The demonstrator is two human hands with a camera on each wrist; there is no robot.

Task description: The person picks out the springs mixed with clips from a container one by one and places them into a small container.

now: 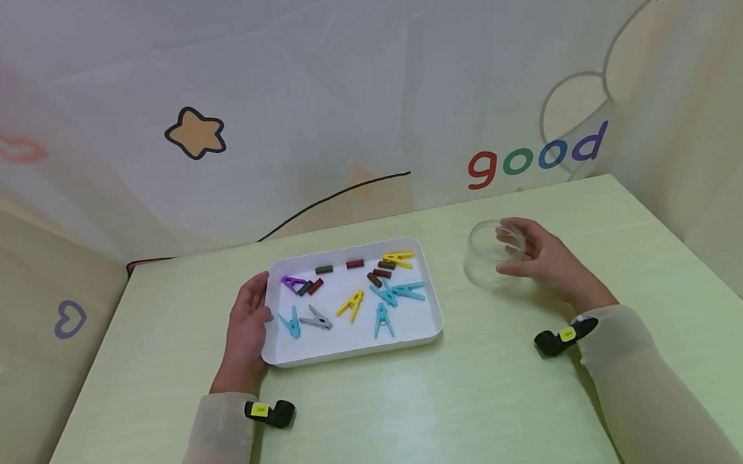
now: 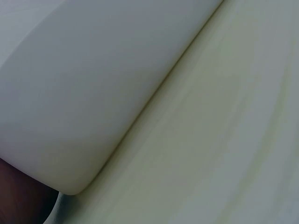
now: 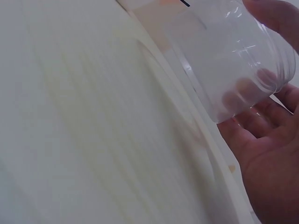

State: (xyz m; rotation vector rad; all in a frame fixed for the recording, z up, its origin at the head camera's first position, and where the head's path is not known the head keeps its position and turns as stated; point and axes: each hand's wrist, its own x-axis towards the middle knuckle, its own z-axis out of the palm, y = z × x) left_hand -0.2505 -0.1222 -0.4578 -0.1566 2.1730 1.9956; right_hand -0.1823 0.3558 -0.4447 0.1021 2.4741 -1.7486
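So the setup is a pale green table (image 1: pixel 416 410) with a faint, streaky grain, pushed up near a light fabric-looking backdrop (image 1: pixel 315 75) that covers the far side and wraps round both sides. It's a cute one — an orange-tan star (image 1: pixel 195 133) with a thick black outline, a purple heart (image 1: pixel 70 319) over on the left, and the word "good" (image 1: pixel 538 157) in red, green, blue and purple letters on the right. The cloth has creases in it, and the light looks soft.

On the table, left of centre, sits a white tray (image 1: pixel 352 355). The left hand (image 1: pixel 246 327) grips its left end, thumb over the rim. Inside there are small clips in yellow, light blue, purple and grey, plus some little dark coil springs (image 1: pixel 355 264), scattered mostly toward the back.

Well apart from the tray, off to the right, the right hand (image 1: pixel 550 262) has a clear jar (image 1: pixel 486 255) — fingers and thumb curved round its threaded end, jar tipped over at an angle. Can't tell if its lower edge touches the table. Both arms wear light sleeves (image 1: pixel 645 372) with a black wrist camera (image 1: pixel 273 413) strapped on each.
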